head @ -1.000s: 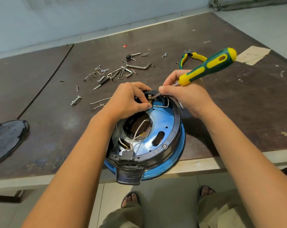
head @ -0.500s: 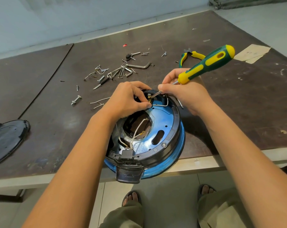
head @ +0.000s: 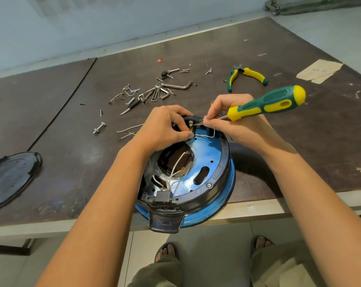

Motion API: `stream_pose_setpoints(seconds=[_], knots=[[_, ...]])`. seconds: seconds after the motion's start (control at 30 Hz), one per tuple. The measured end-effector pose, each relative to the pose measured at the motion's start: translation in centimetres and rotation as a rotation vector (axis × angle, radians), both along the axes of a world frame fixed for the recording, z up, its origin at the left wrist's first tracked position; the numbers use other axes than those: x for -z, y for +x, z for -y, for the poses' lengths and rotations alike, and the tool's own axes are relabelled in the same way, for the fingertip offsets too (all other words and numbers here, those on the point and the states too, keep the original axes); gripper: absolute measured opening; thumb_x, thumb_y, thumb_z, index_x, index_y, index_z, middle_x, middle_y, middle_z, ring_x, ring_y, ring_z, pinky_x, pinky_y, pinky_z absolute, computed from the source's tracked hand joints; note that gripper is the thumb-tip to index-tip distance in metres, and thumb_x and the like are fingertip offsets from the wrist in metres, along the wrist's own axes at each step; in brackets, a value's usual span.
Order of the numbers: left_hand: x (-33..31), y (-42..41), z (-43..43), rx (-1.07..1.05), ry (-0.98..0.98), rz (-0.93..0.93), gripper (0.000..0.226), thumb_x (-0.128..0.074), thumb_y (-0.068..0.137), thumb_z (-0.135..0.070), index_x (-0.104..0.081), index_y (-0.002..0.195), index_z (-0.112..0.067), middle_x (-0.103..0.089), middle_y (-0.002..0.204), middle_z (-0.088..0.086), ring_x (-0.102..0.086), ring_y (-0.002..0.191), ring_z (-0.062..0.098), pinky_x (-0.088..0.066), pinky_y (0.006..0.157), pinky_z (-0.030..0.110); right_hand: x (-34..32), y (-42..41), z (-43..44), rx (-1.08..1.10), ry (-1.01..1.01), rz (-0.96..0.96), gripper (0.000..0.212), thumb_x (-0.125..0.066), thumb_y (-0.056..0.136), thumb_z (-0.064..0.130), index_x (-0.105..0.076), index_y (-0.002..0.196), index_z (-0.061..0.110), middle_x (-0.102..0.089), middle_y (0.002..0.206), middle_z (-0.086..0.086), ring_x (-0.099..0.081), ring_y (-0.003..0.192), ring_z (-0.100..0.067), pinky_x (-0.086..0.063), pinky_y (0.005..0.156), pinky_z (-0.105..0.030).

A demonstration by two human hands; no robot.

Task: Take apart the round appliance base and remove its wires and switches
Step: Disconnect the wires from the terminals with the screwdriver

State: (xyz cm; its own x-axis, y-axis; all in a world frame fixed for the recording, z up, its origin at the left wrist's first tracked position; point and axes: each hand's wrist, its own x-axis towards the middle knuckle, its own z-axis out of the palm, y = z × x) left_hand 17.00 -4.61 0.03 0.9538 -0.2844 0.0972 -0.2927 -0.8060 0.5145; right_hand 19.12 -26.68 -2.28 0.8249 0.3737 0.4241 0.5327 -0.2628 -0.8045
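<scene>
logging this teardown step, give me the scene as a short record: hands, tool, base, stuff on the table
left hand: grips the far rim of the base, by the terminals
right hand: pinches the screwdriver near its shaft
screwdriver: tip at the terminals, handle pointing up and right
base: overhangs the near edge of the table, white wires inside
table: pliers, hex keys, loose screws, black cover

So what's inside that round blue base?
White wires run from a black connector block at the near rim over a dark central opening; a switch with brass tabs sits at the far rim. The left hand, pinching it, hides what lies beside.
</scene>
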Motion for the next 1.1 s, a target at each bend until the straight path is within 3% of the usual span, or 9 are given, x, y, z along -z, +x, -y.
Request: stream_pose_setpoints(seconds=[0.17,0.37,0.43,0.67,0.87,1.1], knots=[[0.1,0.1,0.0,-0.004,-0.006,0.007,0.022,-0.080,0.079,-0.024,-0.071,0.066,-0.039,-0.062,0.116,-0.021,-0.058,0.106,0.000,-0.049,0.095,0.033,0.1,0.1,-0.1,0.017,-0.014,0.011,0.018,-0.082,0.085,0.016,-0.068,0.078,0.025,-0.070,0.078,0.007,-0.069,0.079,-0.009,-0.058,0.069,-0.021],[0.2,0.1,0.0,-0.005,-0.012,0.007,0.016,-0.080,0.078,-0.025,-0.074,0.067,-0.033,-0.063,0.118,-0.018,-0.058,0.106,0.000,-0.049,0.094,0.031,-0.4,0.4,-0.5,0.069,0.002,-0.060,0.015,-0.083,0.083,0.014,-0.069,0.078,0.015,-0.072,0.078,0.002,-0.070,0.078,-0.010,-0.057,0.067,-0.019],[0.3,0.2,0.0,-0.013,-0.006,0.009,0.010,-0.081,0.078,-0.029,-0.076,0.069,-0.029,-0.063,0.118,-0.017,-0.057,0.106,0.001,-0.049,0.094,0.031,-0.4,0.5,-0.7,0.095,-0.008,-0.076,0.015,-0.083,0.083,0.017,-0.069,0.079,0.015,-0.072,0.078,0.002,-0.069,0.071,-0.006,-0.056,0.063,-0.016],[0.5,0.4,0.0,-0.028,-0.004,0.012,0.013,-0.080,0.079,-0.030,-0.076,0.067,-0.027,-0.063,0.117,-0.019,-0.057,0.106,0.000,-0.049,0.092,0.031,-0.1,0.5,-0.9,0.146,0.031,-0.169,0.014,-0.083,0.083,0.019,-0.069,0.079,0.017,-0.071,0.078,0.005,-0.070,0.075,-0.007,-0.057,0.063,-0.017],[0.6,0.5,0.0,-0.037,-0.013,0.003,0.013,-0.080,0.079,-0.027,-0.076,0.067,-0.027,-0.062,0.114,-0.022,-0.057,0.103,-0.001,-0.050,0.090,0.029,-0.2,0.3,-1.1,0.166,0.045,-0.231,0.013,-0.083,0.083,0.018,-0.071,0.085,0.013,-0.073,0.083,-0.002,-0.072,0.080,-0.015,-0.064,0.075,-0.035],[0.6,0.6,0.0,-0.051,-0.001,0.004,0.021,-0.080,0.078,-0.026,-0.071,0.061,-0.033,-0.062,0.113,-0.022,-0.057,0.102,-0.005,-0.046,0.084,0.020,-0.3,0.1,-2.2,0.273,0.132,-0.350,0.014,-0.084,0.079,0.016,-0.071,0.084,0.017,-0.073,0.081,-0.001,-0.074,0.080,-0.015,-0.064,0.080,-0.040]])
